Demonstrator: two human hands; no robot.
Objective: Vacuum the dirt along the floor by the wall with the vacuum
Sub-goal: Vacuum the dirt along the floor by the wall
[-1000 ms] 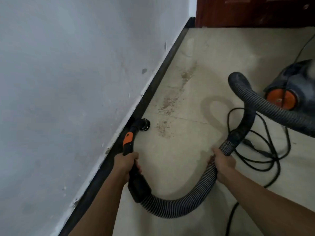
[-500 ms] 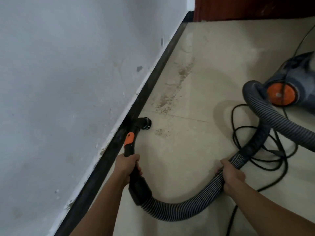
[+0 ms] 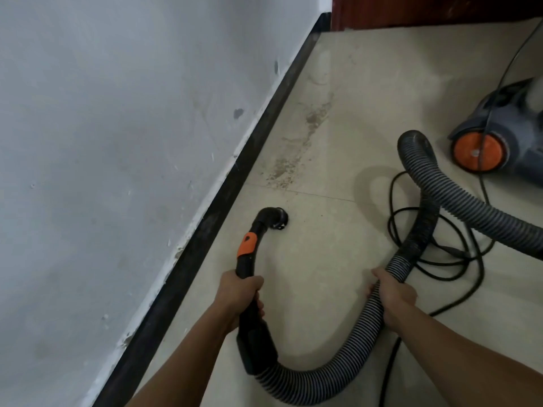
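Observation:
My left hand point(image 3: 239, 295) grips the black vacuum handle point(image 3: 249, 268), which has an orange button. Its curved nozzle point(image 3: 274, 218) points down at the beige floor tile, a little away from the black baseboard point(image 3: 235, 177). My right hand point(image 3: 392, 295) holds the ribbed grey hose point(image 3: 346, 365), which loops from the handle up to the vacuum body point(image 3: 499, 133) at the right. A brown streak of dirt point(image 3: 296, 154) runs along the floor ahead of the nozzle, parallel to the wall.
A grey-white wall point(image 3: 117, 142) fills the left side. A black power cord point(image 3: 426, 245) lies coiled on the floor under the hose. A dark red door or cabinet base point(image 3: 426, 10) closes off the far end.
The nozzle has moved away from the baseboard, to the right over the tile. The patch of dirt near the tile joint is gone. The hose loop has shifted.

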